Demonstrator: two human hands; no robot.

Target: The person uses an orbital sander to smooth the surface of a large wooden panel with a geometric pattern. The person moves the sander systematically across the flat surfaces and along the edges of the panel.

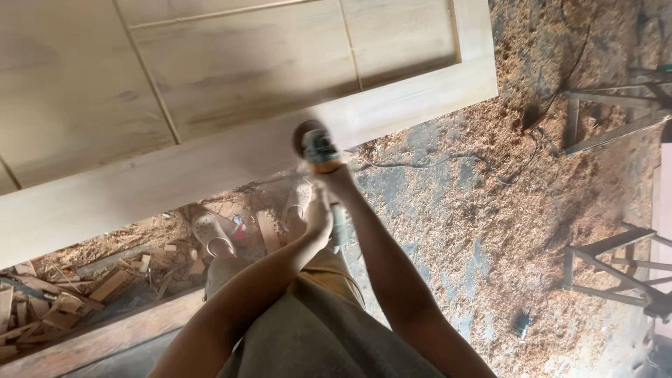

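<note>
The power sander (pixel 316 145) presses on the near rail of the pale wooden door (pixel 231 84), close to the door's right end. The right hand (pixel 336 176) is wrapped around the sander's rear grip; the left hand (pixel 320 213) is closed on its body just behind (both blurred). A black cable (pixel 434 162) runs away from the door's corner over the sawdust floor (pixel 476 238). Wood offcuts (pixel 56 294) lie under the door's near edge, and metal trestles (pixel 616 269) stand well off beyond its right end.
</note>
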